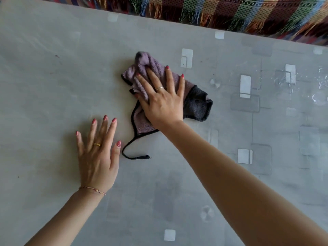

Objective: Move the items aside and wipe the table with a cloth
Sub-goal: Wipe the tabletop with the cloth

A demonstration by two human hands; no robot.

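Note:
A crumpled purple and dark grey cloth point(197, 105) with black trim lies on the grey patterned table point(53, 86), near its middle. My right hand point(163, 100) presses flat on the cloth with its fingers spread and straight. My left hand point(99, 153) rests flat on the bare table, to the left of the cloth and nearer to me, apart from it. A loose black trim string point(131, 153) trails from the cloth toward my left hand.
The table's far edge runs across the top, with a multicoloured fringed woven fabric point(230, 13) beyond it. Wet streaks and droplets point(317, 86) glisten on the table at the right. No other items are in view.

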